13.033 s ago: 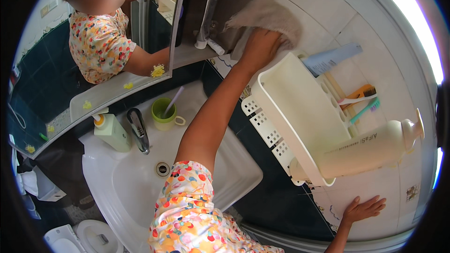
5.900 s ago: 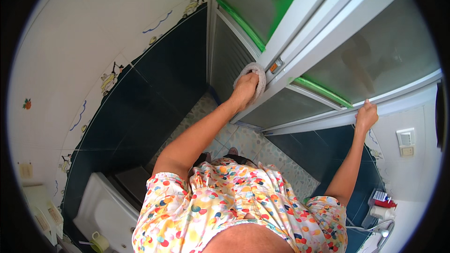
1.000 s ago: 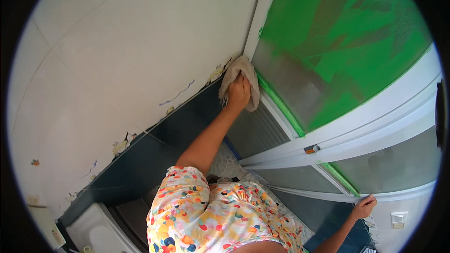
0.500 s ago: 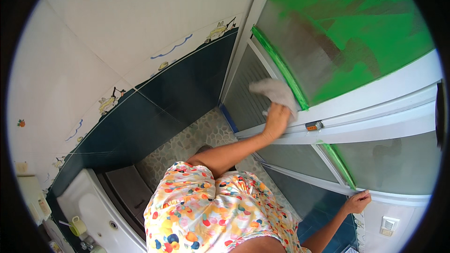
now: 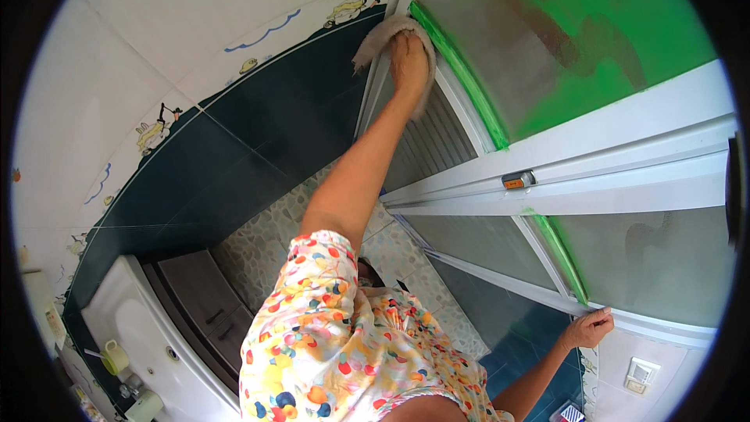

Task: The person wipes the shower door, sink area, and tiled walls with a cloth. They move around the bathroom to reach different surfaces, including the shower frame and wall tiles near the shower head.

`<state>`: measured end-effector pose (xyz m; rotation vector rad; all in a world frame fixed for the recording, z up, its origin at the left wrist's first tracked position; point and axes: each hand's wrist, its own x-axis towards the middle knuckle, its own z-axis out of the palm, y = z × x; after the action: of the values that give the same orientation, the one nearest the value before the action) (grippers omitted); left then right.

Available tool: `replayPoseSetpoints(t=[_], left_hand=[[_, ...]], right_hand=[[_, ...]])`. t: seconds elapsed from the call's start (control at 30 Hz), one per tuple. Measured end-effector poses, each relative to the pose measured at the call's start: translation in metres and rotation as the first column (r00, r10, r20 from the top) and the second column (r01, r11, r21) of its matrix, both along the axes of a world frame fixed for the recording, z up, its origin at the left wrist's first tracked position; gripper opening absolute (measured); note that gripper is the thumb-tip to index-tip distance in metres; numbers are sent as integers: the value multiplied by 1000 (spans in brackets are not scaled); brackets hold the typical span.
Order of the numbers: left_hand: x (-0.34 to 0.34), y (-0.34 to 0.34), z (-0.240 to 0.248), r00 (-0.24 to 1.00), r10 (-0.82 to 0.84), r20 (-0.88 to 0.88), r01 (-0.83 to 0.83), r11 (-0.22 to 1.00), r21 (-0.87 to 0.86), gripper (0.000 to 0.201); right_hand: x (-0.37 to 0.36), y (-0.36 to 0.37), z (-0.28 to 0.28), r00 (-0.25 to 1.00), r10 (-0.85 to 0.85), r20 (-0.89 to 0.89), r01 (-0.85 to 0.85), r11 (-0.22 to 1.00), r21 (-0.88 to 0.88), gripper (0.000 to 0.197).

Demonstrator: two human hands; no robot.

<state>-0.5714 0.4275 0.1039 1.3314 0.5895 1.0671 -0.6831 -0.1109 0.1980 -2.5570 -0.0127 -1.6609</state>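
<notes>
My left hand (image 5: 410, 62) is closed on a pale beige cloth (image 5: 373, 45), which drapes over the fingers. It presses the cloth to the white frame at the far upper corner of a white-framed door (image 5: 617, 113) with frosted panes. Right beside the cloth runs a strip of green tape (image 5: 462, 82) along the pane's edge. A large frosted pane (image 5: 539, 39) is patchily covered in green. My right hand (image 5: 587, 330) is curled round the edge of the second white-framed frosted door leaf (image 5: 664, 266), near its own green strip (image 5: 564, 262).
A metal latch (image 5: 519, 180) sits on the door frame. To the left stand a white washbasin (image 5: 117, 305) with a yellow cup (image 5: 116, 355), and a dark cabinet (image 5: 195, 289). Dark wall tiles (image 5: 266, 109) meet a pebble-patterned floor (image 5: 266, 238). A wall switch (image 5: 642, 375) is at lower right.
My left hand has moved the cloth up and left, from the lower part of the green strip to the frame's far corner. My right hand stays at the door edge. The view has shifted slightly.
</notes>
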Motion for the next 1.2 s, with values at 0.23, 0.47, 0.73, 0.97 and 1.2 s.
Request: replayPoseSetpoints(t=[0.23, 0.47, 0.73, 0.97, 1.2], left_hand=[[-29, -95, -43, 993, -1, -116, 14, 994, 110, 26], [-113, -177, -58, 920, -380, -98, 367, 921, -128, 27], [-70, -123, -72, 958, -286, -7, 241, 796, 555, 45], [-44, -103, -99, 955, -243, 168, 120, 841, 527, 50], [-16, -32, -124, 968, -107, 225, -56, 788, 614, 57]], right_hand=[[-4, 4, -1, 1000, -5, 16, 5, 1000, 5, 26], [-17, -2, -25, 977, 175, -120, -161, 980, 114, 24], [-98, 63, -185, 257, 419, -871, -478, 838, 262, 4], [-121, 83, -283, -426, 295, -855, -360, 812, 460, 21], [-78, 91, -391, -529, 227, -817, -545, 647, 533, 23]])
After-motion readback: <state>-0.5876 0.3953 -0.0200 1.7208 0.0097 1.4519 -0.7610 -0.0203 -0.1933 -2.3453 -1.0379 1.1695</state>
